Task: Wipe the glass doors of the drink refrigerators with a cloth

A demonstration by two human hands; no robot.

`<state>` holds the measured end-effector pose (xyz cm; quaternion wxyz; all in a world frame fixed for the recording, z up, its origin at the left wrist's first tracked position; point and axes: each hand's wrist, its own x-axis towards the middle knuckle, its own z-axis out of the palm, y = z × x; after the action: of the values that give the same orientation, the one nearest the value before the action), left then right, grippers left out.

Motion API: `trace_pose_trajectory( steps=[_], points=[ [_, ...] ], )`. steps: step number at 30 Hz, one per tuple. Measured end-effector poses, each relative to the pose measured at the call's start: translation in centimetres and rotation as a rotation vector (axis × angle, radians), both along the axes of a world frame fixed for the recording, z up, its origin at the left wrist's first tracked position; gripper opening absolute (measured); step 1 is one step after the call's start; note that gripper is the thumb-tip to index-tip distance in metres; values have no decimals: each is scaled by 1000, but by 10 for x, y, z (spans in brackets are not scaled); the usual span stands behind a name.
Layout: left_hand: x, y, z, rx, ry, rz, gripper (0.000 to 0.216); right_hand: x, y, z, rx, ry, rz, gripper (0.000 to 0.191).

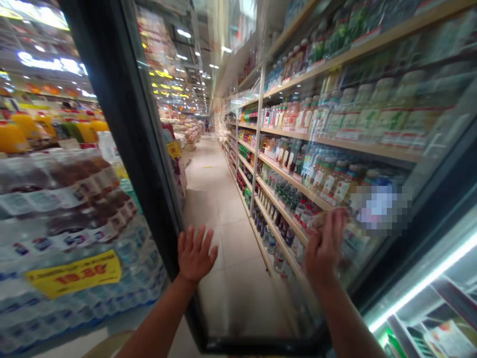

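Observation:
A glass door (pixel 238 308) with a dark frame stands swung open in front of me. My left hand (pixel 197 253) lies flat against the glass beside the left frame bar (pixel 137 149), fingers spread and holding nothing. Higher up on the right, my right hand (pixel 326 243) is pressed to the pane with its fingers close together, slightly blurred. A small brownish patch (pixel 318 220) shows at its fingertips; whether it is a cloth or a reflection I cannot tell.
Through the glass, shelves of bottled drinks (pixel 328 184) line the right side of a tiled aisle (pixel 208 209). Stacked bottle packs (pixel 55 214) with a yellow price sign (pixel 74 273) stand left. A lit cooler interior (pixel 428 303) is at lower right.

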<state>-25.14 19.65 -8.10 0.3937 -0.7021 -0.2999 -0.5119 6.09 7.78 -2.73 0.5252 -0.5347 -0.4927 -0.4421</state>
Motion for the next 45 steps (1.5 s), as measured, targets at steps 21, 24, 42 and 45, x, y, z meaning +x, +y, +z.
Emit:
trace_pose_trajectory(
  steps=[21, 24, 42, 45],
  points=[
    [0, 1, 0, 7, 20, 19, 74, -46, 9, 8, -224, -348, 166, 58],
    [0, 2, 0, 18, 20, 15, 73, -42, 11, 33, -153, -253, 136, 60],
    [-2, -5, -7, -25, -1, 39, 75, -42, 15, 51, 20, -105, 93, 60],
    [-4, -6, -7, -9, 22, 51, 75, -68, 10, 26, -205, -368, 235, 56]
  ],
)
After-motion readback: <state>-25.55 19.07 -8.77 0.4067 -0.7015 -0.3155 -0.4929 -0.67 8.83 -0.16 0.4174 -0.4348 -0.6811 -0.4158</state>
